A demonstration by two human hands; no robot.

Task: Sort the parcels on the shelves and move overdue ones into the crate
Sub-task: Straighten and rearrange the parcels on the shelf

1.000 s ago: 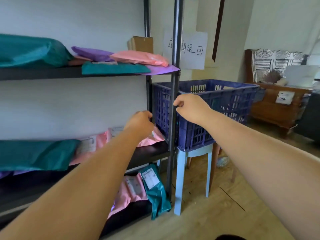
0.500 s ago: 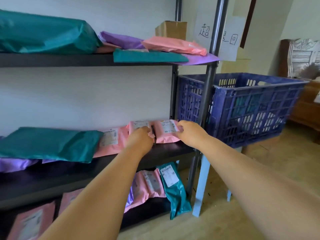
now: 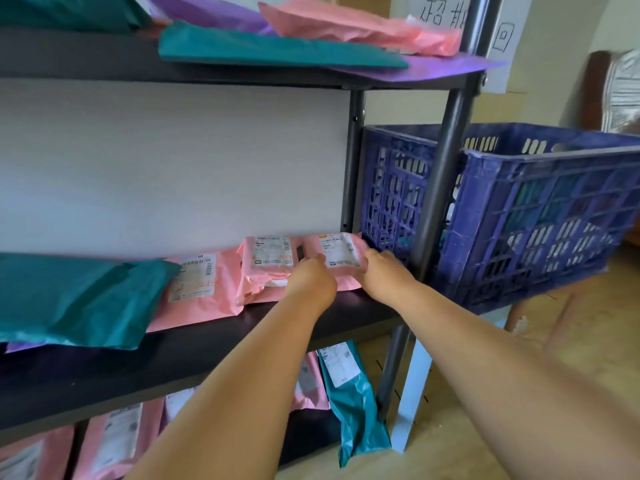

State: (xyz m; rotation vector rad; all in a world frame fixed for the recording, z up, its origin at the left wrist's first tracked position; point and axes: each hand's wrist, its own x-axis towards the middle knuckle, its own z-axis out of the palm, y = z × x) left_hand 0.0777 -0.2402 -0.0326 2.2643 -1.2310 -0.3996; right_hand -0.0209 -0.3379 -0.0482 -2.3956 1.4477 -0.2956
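Parcel [image 3: 341, 252], pink, label up, at the right end of the middle shelf [image 3: 207, 344]. We had our left hand [image 3: 313, 280] and right hand [image 3: 379, 271] curled on its near edge, one at each corner, probably to lift it flat with the label readable. Crate [image 3: 540, 209], blue, stood just right of the shelf, handy for overdue items.
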